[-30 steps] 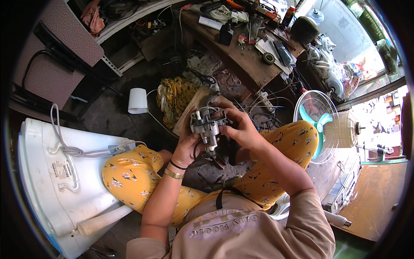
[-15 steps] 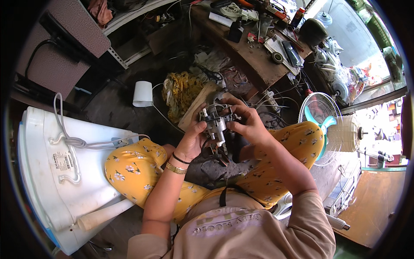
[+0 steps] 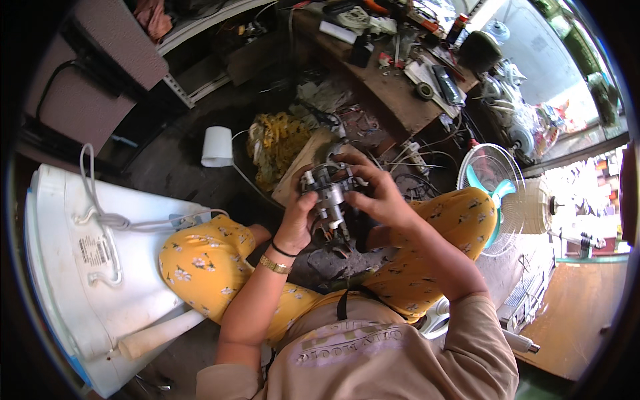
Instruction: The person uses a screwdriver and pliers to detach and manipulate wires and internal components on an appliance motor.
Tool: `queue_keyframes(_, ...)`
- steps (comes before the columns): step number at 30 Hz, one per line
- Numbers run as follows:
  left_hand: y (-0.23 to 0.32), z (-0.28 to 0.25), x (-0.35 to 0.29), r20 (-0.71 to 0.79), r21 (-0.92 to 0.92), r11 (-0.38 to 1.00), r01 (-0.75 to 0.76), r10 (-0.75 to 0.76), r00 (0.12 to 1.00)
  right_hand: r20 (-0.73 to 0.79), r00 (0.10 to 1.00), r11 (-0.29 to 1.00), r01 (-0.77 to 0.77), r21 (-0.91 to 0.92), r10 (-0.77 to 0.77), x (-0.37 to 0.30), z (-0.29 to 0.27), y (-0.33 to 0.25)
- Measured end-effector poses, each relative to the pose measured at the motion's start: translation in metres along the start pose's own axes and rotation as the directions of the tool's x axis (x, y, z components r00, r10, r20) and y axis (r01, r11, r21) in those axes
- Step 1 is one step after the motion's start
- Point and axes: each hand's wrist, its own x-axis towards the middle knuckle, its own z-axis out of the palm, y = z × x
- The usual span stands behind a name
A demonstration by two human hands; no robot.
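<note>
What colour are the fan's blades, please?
The blades are turquoise, as the head view shows best.

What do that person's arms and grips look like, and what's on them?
The left grip and right grip wear no gloves. The left arm has a thin black band and, nearer the elbow, a gold-coloured band. The right arm shows no band. The short sleeves are tan.

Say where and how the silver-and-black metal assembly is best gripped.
Probably by the wider part of the silver-and-black metal assembly, from left and right, as the left hand and right hand do: a narrow silver cylinder and copper-coloured wires project from the near end, making it awkward.
</note>
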Motion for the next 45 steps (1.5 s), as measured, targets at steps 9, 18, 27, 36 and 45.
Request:
queue_keyframes(9, -0.012, -0.007, -0.007, -0.002, -0.109, 0.988, 0.111, -0.112, 0.994, -0.049, 0.997, 0.99, -0.053, 0.127, 0.06, -0.003, -0.003, 0.001)
queue_keyframes(18, -0.006, -0.018, -0.003, 0.051, -0.186, 0.969, 0.161, -0.154, 0.987, -0.366, 0.86, 0.676, -0.506, -0.536, 0.354, -0.007, -0.219, 0.131)
queue_keyframes(27, 0.041, -0.035, -0.021, -0.152, -0.223, 0.972, 0.077, -0.112, 0.982, -0.402, 0.645, 0.194, -0.652, -0.733, 0.65, -0.065, -0.221, 0.35)
queue_keyframes(36, 0.033, -0.037, -0.002, -0.172, -0.128, 0.99, 0.054, -0.075, 0.982, -0.366, 0.536, -0.048, -0.517, -0.855, 0.761, -0.058, -0.234, 0.389)
queue_keyframes(45, 0.019, -0.045, 0.012, -0.19, -0.209, 0.975, 0.078, -0.119, 0.975, -0.563, 0.302, 0.058, -0.91, -0.41, 0.77, -0.05, -0.251, 0.383)
